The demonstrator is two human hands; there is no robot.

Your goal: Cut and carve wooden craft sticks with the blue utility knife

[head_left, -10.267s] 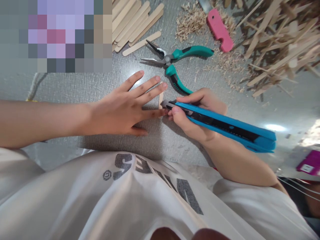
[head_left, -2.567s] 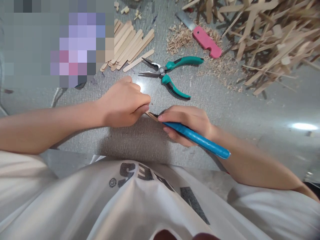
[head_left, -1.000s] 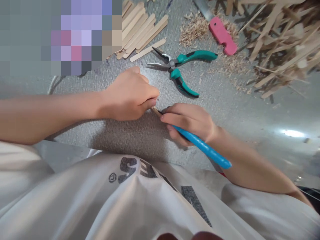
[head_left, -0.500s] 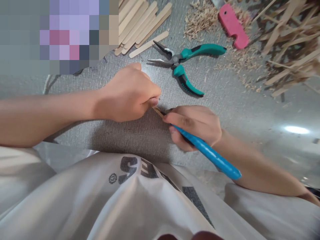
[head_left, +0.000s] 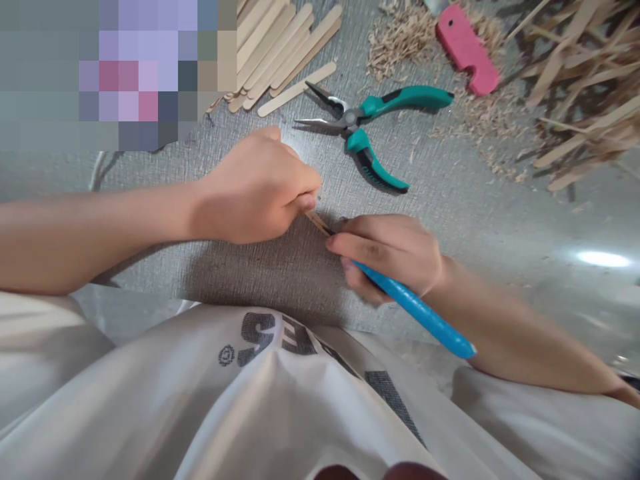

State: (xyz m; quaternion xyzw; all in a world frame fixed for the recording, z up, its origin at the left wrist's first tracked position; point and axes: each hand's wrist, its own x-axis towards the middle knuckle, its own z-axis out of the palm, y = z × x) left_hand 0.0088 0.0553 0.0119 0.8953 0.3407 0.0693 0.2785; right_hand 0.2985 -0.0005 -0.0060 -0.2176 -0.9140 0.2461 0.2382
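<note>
At mid-view on a gray table [head_left: 280,277], a thin wood strip [head_left: 317,221] juts from the left hand [head_left: 265,187], curled and clamped on it as I watch remotely. The right hand [head_left: 395,250] grips a blue cutter [head_left: 423,313] at the strip's 4 o'clock, blade mostly hidden. Teal-handled pliers [head_left: 352,120] lie spread at the right hand's 12, a pink-handled knife [head_left: 463,43] at their 2.

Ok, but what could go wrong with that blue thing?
Perhaps a cut: the right hand works the blue cutter at the thin wooden strip, right by the left hand's thumb, so a slip might nick it. The strip might snap, too, being so narrow. And the open pliers have pointed tips near the left knuckles, so they could get poked.
</note>
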